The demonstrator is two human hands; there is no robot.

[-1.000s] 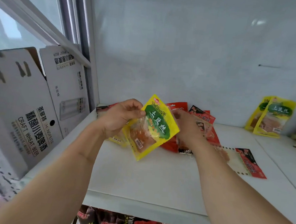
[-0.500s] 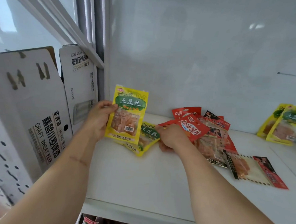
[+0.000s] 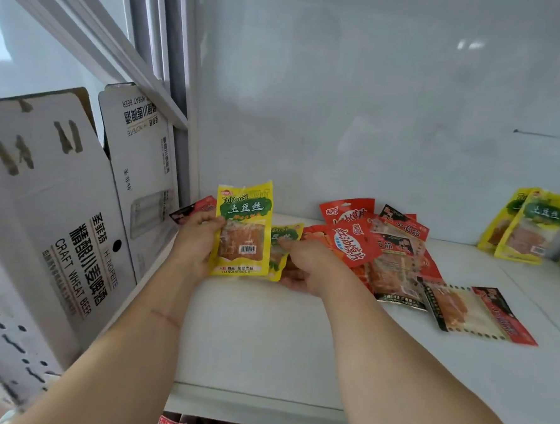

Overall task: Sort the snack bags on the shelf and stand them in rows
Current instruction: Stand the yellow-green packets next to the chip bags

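Since a moment ago our right hand (image 3: 305, 262) dropped onto a second yellow potato-shred bag (image 3: 285, 241), fingers curling round it; our left hand (image 3: 198, 239) grips the first yellow bag (image 3: 242, 232) upright at the shelf's (image 3: 264, 342) left end, collecting yellows.

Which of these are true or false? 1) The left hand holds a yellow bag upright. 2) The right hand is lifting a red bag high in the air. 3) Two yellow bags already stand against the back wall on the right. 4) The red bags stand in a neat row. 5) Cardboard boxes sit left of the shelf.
1) True: the left hand grips the upright yellow bag.
2) False: the right hand is low on the shelf, pinching a second yellow bag.
3) True: the two yellow bags lean there.
4) False: the red bags lie in an overlapping pile.
5) True: the cardboard boxes stand there.
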